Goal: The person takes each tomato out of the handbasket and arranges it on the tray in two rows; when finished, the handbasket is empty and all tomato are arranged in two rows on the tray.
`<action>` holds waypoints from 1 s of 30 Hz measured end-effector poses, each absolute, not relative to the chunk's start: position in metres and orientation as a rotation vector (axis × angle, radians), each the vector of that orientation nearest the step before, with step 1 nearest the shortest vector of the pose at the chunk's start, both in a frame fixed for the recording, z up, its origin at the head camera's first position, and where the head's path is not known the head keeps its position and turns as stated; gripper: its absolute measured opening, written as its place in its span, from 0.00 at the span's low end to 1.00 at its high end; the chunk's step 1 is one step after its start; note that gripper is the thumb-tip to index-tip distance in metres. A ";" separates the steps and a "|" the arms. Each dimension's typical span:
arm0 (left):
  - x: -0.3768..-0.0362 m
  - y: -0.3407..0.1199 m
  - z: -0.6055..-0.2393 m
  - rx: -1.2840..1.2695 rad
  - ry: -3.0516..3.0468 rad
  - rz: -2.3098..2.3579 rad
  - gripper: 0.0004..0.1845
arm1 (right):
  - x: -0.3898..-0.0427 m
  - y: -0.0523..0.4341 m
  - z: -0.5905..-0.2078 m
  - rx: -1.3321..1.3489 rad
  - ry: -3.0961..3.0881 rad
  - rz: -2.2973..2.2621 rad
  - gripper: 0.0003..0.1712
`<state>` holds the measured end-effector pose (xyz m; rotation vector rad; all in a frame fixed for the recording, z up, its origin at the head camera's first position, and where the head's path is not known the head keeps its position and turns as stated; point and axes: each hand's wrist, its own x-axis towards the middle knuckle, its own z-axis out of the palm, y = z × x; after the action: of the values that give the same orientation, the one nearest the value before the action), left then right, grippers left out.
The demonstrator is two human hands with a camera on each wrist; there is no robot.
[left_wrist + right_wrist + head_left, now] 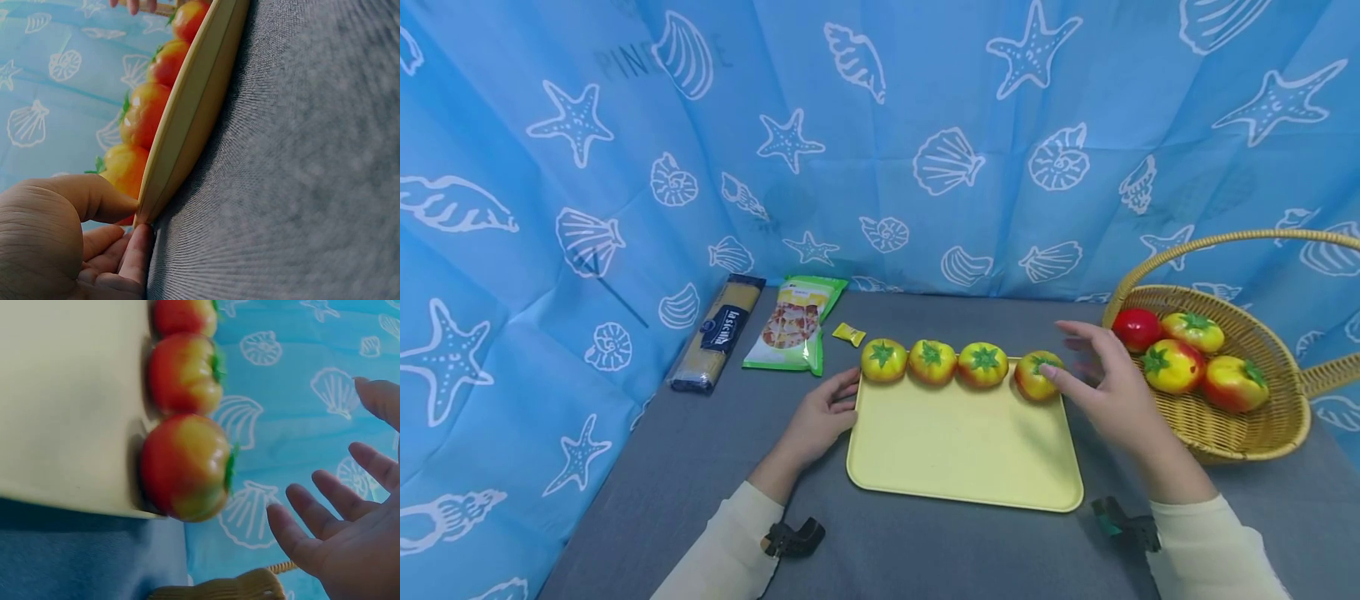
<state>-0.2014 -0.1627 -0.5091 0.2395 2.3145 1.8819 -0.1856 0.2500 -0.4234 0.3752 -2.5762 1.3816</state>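
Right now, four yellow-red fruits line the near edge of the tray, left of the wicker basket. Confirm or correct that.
Not the near edge: the head view shows the four fruits along the far edge of the tray, left of the wicker basket.

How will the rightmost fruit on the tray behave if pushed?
The rightmost fruit would probably roll, since it looks round. Its shiny skin may be slippery to grip. With its low rim, the tray might not stop it.
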 end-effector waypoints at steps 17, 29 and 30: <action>-0.200 -0.163 -0.508 0.219 2.320 1.867 0.39 | -0.179 0.289 -0.415 0.377 -2.274 1.583 0.28; -0.201 -0.163 -0.508 0.218 2.336 1.840 0.38 | -0.180 0.324 -0.422 0.231 -2.109 1.745 0.25; -0.201 -0.163 -0.508 0.221 2.333 1.843 0.38 | -0.180 0.327 -0.423 0.208 -2.123 1.722 0.25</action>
<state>-0.2014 -0.1628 -0.5085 0.2214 2.3334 1.8427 -0.1799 0.3266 -0.4230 0.2079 -2.1230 1.7221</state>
